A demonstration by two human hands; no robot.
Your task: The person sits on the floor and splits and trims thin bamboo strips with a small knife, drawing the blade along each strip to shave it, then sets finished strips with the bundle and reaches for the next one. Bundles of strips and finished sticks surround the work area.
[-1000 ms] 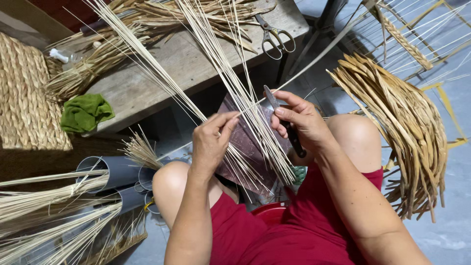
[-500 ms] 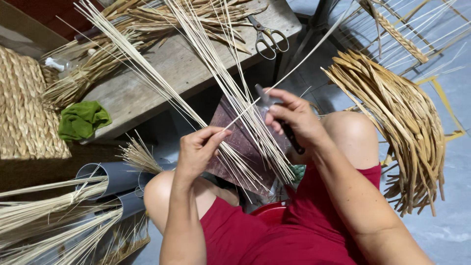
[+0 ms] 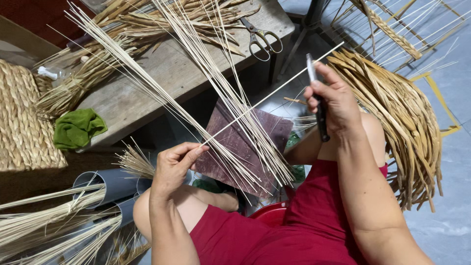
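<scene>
The left hand (image 3: pixel 174 164), at about 7 o'clock, pinches the near end of one thin pale stick (image 3: pixel 265 98) between thumb and fingertips; the other fingers curl loosely. The stick runs taut up toward 1 o'clock, passing just by the right hand (image 3: pixel 331 98). That hand is closed round a dark-handled knife (image 3: pixel 318 105), blade pointing up, thumb pressed along it; whether the blade touches the stick I cannot tell. Between the hands, a fan of many thin sticks (image 3: pixel 216 93) lies across a maroon board (image 3: pixel 243 142) on the lap and slopes up to 11 o'clock over the wooden desk (image 3: pixel 162 78). On the desk, scissors (image 3: pixel 262 39) lie at 12 o'clock and a green cloth (image 3: pixel 76 127) at 9 o'clock. A woven mat (image 3: pixel 22 118) sits further left. Flat straw strips (image 3: pixel 402 118) hang in a bundle at 3 o'clock. Grey pipes (image 3: pixel 105 184) lie at 8 o'clock.
</scene>
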